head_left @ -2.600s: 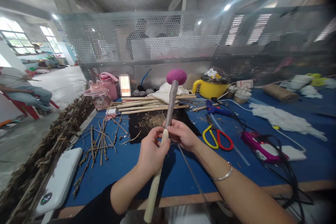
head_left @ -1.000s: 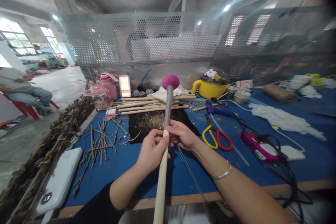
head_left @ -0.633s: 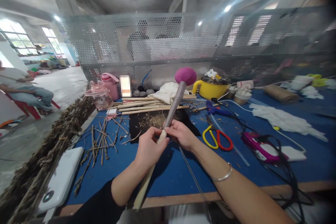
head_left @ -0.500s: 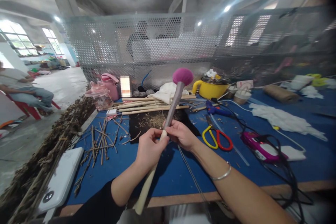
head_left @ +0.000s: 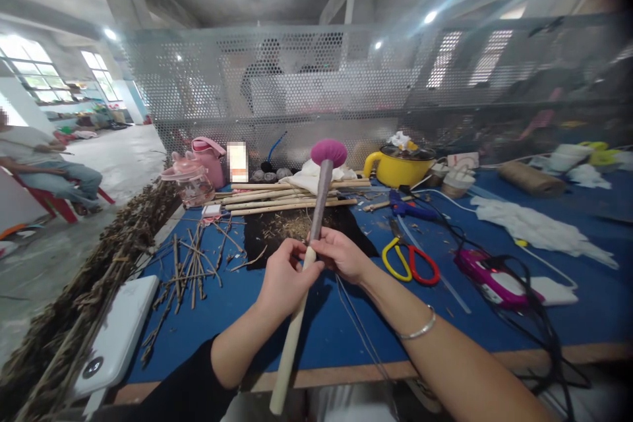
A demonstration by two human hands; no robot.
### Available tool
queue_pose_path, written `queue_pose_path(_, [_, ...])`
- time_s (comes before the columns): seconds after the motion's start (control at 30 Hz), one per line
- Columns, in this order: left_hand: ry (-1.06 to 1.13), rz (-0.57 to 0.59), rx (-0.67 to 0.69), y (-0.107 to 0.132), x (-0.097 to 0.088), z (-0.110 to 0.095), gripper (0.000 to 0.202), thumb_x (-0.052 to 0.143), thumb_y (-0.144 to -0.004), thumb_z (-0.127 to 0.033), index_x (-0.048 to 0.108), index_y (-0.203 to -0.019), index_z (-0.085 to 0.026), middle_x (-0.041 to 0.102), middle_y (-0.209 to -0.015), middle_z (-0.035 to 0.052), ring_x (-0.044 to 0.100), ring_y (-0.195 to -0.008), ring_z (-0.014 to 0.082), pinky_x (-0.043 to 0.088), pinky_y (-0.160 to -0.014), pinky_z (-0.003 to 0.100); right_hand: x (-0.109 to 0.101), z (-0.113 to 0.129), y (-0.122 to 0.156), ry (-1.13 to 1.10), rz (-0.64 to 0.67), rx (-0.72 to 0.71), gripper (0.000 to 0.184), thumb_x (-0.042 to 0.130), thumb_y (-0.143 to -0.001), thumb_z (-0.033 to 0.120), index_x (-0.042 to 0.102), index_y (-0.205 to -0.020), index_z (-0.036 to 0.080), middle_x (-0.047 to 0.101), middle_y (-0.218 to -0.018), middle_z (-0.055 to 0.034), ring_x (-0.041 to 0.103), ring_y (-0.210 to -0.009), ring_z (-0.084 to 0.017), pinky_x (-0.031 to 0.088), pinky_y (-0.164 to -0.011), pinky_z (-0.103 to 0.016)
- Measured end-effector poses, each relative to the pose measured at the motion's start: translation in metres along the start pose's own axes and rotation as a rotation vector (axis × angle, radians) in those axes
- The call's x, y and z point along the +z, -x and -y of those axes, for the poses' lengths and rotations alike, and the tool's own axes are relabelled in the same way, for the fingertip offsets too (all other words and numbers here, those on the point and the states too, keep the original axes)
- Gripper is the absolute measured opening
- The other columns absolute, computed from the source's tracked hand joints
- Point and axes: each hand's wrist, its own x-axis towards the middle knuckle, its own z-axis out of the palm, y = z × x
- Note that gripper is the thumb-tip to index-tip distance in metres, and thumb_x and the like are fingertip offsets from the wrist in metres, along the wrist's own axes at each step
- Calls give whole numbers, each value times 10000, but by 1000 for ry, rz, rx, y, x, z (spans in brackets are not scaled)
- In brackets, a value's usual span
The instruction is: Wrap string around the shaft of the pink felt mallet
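A wooden stick with a round magenta padded head (head_left: 328,153), like a mallet, slants up and away over the table. Its upper shaft is wound in grey yarn (head_left: 322,198), while the lower pale wood (head_left: 287,362) is bare. My left hand (head_left: 287,277) is closed round the bare wood just below the winding. At the lower end of the winding, my right hand (head_left: 341,254) pinches the shaft with thumb and fingers. Loose grey yarn strands (head_left: 363,330) hang from beneath my right hand past the table edge.
Yellow-and-red-handled scissors (head_left: 410,260), a blue glue gun (head_left: 415,206) and a purple device (head_left: 494,277) with black cables lie rightward. Behind are wooden sticks (head_left: 291,201) and a yellow pot (head_left: 403,168). Twigs (head_left: 192,270) and a white power bank (head_left: 116,336) are leftward. A person (head_left: 44,158) sits far left.
The stick has swung more upright: its magenta head has moved left and slightly down, its bare end to the right. Both hands keep hold of it at nearly the same place.
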Motion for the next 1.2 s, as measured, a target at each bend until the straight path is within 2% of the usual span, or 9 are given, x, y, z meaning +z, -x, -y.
queue_pose_path(0.1, [-23,18,-8,0,0,-1,201,646,-657,-306,562,-738,-143,568,-624,-13,483,-543,79,380,-512,183,0,0,0,4,-2,-10,332,701,-658,355,480,-812,159,526,-624,25,492,-495,-80,300,-414,-171])
queue_pose_path(0.33, [301,135,-235,4,3,-16,315,582,-712,-452,506,-757,-150,550,-545,-25,479,-378,77,346,-372,180,-2,4,3,-33,47,11,326,672,-688,367,477,-852,165,449,-551,66,262,-355,-23,128,-339,-170])
queue_pose_path(0.4, [331,172,-257,4,2,-15,338,552,-729,-486,498,-774,-155,562,-547,-22,475,-356,77,340,-359,181,-2,5,3,-43,55,20,324,672,-685,366,474,-846,167,426,-530,75,228,-349,-20,108,-336,-172])
queue_pose_path(0.5, [248,201,-196,3,0,-9,345,512,-756,-493,532,-797,-151,565,-561,-14,475,-394,77,349,-397,186,-3,4,2,-14,8,4,317,681,-675,360,477,-819,164,398,-500,86,206,-345,-18,98,-334,-176])
queue_pose_path(0.67, [-90,1,40,4,-3,-5,342,670,-629,-400,536,-841,-168,573,-683,-15,478,-523,81,357,-487,191,-2,-1,0,51,-25,-32,316,697,-658,345,490,-808,159,475,-556,55,296,-375,-27,163,-352,-177])
queue_pose_path(0.8, [-185,-16,44,5,-3,-6,271,666,-636,-343,529,-804,-181,572,-659,-26,492,-553,95,371,-523,203,1,-2,-1,73,-11,-37,319,695,-657,354,488,-796,155,503,-585,38,365,-411,-41,211,-373,-175])
queue_pose_path(0.93, [-56,-11,11,4,-1,-6,212,620,-694,-348,536,-762,-166,577,-633,-15,506,-544,93,379,-512,199,1,2,1,44,-4,-14,336,681,-673,369,475,-837,161,471,-558,59,303,-377,-29,165,-359,-175])
queue_pose_path(1.1, [213,92,-137,6,3,-7,280,535,-758,-444,471,-792,-173,564,-586,-26,507,-417,89,358,-394,188,-2,4,2,-23,69,11,337,670,-686,365,468,-871,168,373,-497,93,198,-351,-20,115,-344,-174])
queue_pose_path(1.2, [235,147,-176,6,3,-6,290,482,-784,-465,454,-796,-177,596,-635,-6,528,-416,98,356,-381,192,-4,3,1,3,68,1,315,658,-699,369,464,-844,168,375,-492,92,211,-348,-22,123,-340,-173])
